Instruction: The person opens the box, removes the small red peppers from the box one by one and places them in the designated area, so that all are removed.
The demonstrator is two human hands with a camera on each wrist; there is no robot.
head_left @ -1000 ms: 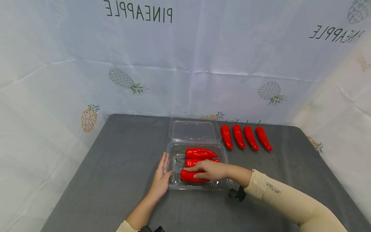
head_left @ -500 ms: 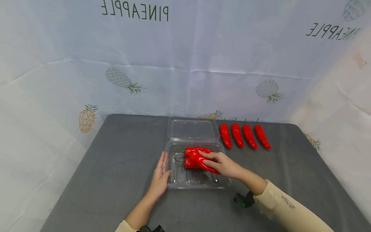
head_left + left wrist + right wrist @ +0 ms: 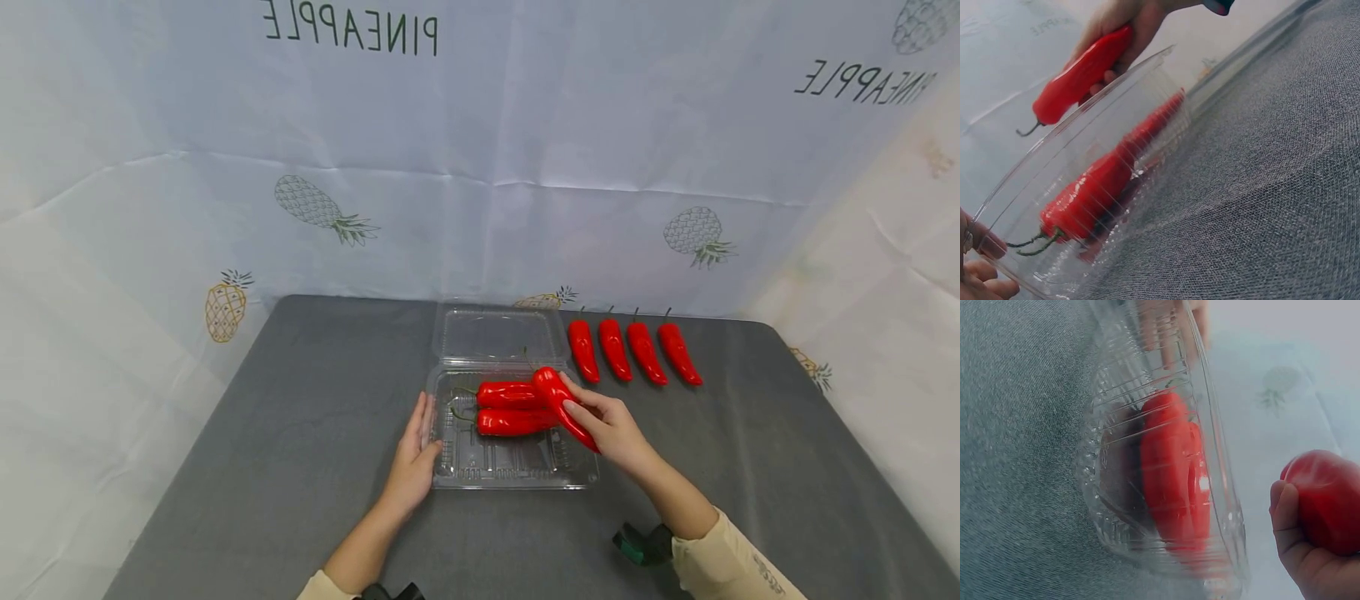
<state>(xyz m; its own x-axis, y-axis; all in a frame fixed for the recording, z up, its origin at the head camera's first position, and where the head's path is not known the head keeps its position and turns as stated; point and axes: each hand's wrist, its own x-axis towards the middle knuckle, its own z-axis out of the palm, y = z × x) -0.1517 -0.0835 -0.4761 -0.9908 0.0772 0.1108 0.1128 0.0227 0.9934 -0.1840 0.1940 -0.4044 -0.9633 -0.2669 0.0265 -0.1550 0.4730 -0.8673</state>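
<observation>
My right hand [image 3: 611, 429] grips a glossy red chili pepper [image 3: 564, 404], held over the right part of a clear plastic clamshell container [image 3: 487, 478]. The pepper's stem points up and away in the head view; the left wrist view shows the held pepper [image 3: 1082, 78] above the container rim. Two more red peppers, a back one [image 3: 504, 393] and a front one [image 3: 510, 422], lie side by side in the tray, stems to the left. My left hand [image 3: 408, 467] holds the container's left side, thumb at the rim and fingers along the outer wall.
The container's transparent lid [image 3: 498, 333] lies folded back behind the tray. Several red peppers [image 3: 615, 350] stand in a row at the back right of the dark grey table [image 3: 337, 400]. A white pineapple-print cloth [image 3: 480, 167] hangs behind the table.
My right hand has lifted the front pepper out of the tray, turned it stem-back, and moved it right. My left hand stays at the container's side.
</observation>
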